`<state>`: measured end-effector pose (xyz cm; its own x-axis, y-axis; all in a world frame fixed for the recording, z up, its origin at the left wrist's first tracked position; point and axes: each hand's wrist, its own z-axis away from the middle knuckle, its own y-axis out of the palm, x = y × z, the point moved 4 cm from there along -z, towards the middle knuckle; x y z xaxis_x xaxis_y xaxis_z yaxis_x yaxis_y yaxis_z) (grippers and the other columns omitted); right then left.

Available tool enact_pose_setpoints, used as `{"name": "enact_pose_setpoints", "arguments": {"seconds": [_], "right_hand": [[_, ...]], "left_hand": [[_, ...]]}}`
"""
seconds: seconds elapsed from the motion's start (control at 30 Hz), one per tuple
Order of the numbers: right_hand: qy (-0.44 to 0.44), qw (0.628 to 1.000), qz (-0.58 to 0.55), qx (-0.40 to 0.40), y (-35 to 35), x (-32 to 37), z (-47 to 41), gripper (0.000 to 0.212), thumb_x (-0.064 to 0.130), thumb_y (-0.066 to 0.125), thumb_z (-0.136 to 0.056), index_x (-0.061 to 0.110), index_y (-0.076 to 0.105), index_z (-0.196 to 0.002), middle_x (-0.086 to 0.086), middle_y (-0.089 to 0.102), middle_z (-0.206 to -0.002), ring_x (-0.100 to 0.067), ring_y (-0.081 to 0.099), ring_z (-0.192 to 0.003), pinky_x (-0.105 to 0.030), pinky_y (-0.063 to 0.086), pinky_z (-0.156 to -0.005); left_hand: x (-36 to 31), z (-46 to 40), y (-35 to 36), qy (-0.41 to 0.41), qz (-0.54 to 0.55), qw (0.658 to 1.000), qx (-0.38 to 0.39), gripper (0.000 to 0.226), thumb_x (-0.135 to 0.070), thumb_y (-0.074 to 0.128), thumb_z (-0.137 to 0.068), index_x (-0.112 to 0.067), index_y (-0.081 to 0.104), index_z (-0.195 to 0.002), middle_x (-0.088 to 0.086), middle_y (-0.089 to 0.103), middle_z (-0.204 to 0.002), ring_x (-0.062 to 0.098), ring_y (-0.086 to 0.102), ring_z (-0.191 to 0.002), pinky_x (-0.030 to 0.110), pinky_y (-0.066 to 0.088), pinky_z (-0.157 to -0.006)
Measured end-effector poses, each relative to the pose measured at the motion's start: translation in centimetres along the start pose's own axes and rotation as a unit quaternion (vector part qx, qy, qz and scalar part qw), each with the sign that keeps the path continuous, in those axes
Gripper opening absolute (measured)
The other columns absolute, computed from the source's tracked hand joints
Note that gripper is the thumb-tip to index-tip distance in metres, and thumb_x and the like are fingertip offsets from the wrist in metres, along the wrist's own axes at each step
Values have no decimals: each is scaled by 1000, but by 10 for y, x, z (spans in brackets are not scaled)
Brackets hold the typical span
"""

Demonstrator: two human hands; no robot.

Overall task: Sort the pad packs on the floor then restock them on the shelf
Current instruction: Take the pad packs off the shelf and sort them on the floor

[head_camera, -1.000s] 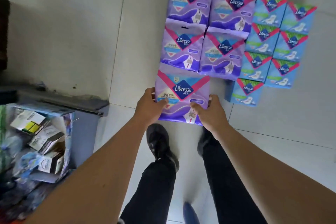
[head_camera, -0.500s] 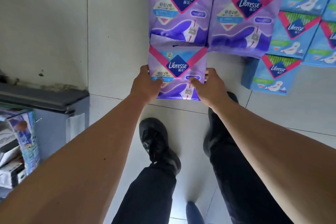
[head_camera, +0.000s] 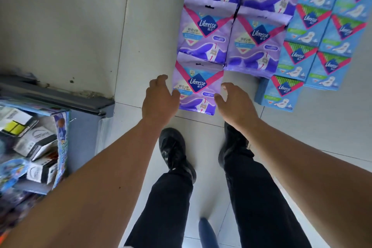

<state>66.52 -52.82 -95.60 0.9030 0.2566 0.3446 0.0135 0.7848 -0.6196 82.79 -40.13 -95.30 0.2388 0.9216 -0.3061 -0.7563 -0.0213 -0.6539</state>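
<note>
head view: a purple pack point(head_camera: 198, 88) lies on the floor point(head_camera: 153, 26) below the purple column, beside the blue packs point(head_camera: 314, 52). left hand point(head_camera: 159, 99) and right hand point(head_camera: 234, 102) flank it, fingers loosely spread, holding nothing. sorting looks underway; next, probably fetch another pack.

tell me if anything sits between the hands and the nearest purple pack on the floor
Nothing visible does. The left hand and right hand flank the nearest purple pack, fingers loose at its side edges. Only bare floor lies around them.
</note>
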Motion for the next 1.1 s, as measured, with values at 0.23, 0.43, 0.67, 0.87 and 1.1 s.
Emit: {"name": "enact_pose_setpoints", "arguments": {"seconds": [0.23, 0.43, 0.67, 0.87, 1.1], "right_hand": [[-242, 954, 149, -96, -106, 119, 101, 46, 36, 49, -97, 15, 48, -137, -6, 52, -139, -29, 48, -124, -42, 44, -94], [-387, 890, 180, -160, -186, 237, 195, 53, 42, 36, -89, 10, 59, -125, -10, 62, -126, -33, 60, -109, -43, 53, -80], [-577, 771, 216, -160, -188, 332, 294, 49, 40, 46, -90, 11, 57, -127, -10, 60, -129, -32, 58, -111, -43, 53, -76], [-692, 678, 219, -117, -136, 388, 387, 49, 38, 48, -90, 10, 54, -129, -11, 58, -130, -33, 56, -112, -45, 52, -76], [-756, 618, 212, -43, -35, 431, 478, 53, 40, 44, -89, 11, 54, -132, -10, 56, -134, -32, 54, -119, -48, 51, -84]], "left_hand": [[-52, 111, -134, 130, -61, 974, -174, 40, -38, 46, -96, -20, 54, -131, 2, 57, -131, 24, 51, -118, 38, 40, -93], [-53, 215, -253, 78, -33, 959, -271, 47, -43, 46, -95, -26, 46, -138, -1, 50, -139, 24, 43, -128, 42, 34, -104], [-3, 341, -312, -30, 41, 904, -424, 50, -48, 42, -89, -25, 51, -132, 1, 56, -128, 28, 50, -118, 46, 42, -98], [83, 439, -325, -173, 84, 848, -493, 44, -44, 50, -92, -29, 48, -134, 2, 54, -133, 27, 46, -123, 44, 38, -100], [190, 527, -310, -279, 128, 781, -543, 46, -43, 53, -89, -30, 49, -133, 0, 54, -133, 28, 46, -121, 43, 39, -97]]}}
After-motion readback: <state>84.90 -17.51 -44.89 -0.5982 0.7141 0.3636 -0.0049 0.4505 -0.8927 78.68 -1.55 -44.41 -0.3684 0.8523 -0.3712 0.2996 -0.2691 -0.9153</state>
